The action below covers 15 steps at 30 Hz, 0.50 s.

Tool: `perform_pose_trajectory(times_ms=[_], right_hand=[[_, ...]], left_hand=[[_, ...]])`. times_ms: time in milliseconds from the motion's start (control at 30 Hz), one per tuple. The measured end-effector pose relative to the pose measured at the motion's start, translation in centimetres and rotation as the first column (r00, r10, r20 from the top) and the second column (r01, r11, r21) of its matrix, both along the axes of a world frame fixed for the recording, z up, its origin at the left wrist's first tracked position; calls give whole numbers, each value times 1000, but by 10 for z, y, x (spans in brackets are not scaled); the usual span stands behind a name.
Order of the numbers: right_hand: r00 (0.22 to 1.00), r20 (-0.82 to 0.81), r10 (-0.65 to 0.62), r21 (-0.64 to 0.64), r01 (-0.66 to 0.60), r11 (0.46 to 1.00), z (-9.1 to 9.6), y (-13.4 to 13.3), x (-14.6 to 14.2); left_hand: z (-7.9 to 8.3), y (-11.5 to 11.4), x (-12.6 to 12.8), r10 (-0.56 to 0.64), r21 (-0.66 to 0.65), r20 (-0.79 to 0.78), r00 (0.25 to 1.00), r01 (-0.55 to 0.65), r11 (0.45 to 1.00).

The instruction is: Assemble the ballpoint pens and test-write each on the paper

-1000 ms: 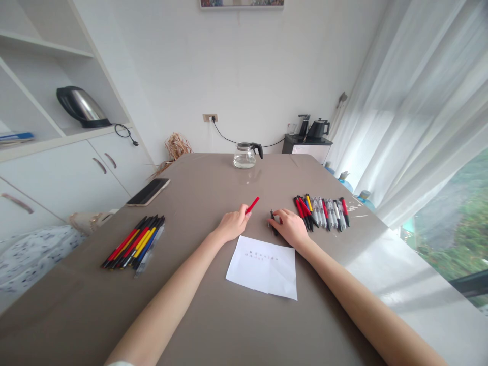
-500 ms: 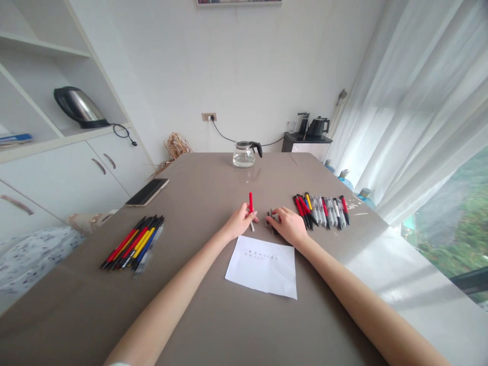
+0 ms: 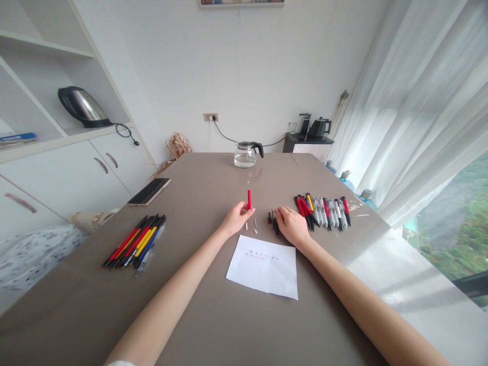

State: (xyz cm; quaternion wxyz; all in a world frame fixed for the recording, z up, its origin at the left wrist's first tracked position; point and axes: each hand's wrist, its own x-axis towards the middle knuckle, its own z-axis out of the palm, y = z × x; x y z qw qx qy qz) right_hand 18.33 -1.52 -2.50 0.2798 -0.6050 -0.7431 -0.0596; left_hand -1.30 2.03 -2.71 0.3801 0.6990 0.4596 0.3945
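My left hand pinches a red pen barrel, which stands upright above the fingers. Just right of that hand, small pale pen parts lie on the table. My right hand rests low with its fingers curled over black pen parts and a thin dark stick. What its fingertips hold is hidden. Below the hands lies a white sheet of paper with handwriting. Beyond my right hand is a row of pens in red, black, clear and white.
A bundle of slim coloured pens or barrels lies at the left, near a phone. A glass pot with clear liquid stands at the table's far edge. White curtains hang on the right.
My left hand has shifted slightly left with the red barrel, uncovering small pale parts on the table. My right hand's fingers have drawn in closer beside the black parts.
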Motion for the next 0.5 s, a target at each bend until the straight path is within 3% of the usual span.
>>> perform_pose_trajectory(times_ms=[133,267,333,500], right_hand=[[956,-294,-18,-3,18,1000,-4,8,10],[807,-583,-97,12,128,992,-10,20,23],[775,-626,-86,31,135,990,-12,23,26],[784,-619,-44,47,93,995,-12,20,21]], left_hand=[[3,9,-13,104,-92,113,988,-94,991],[2,16,-27,257,-200,148,955,-225,954],[-1,17,-30,260,-186,90,961,-240,953],[-3,11,-27,180,-55,-98,979,-186,981]])
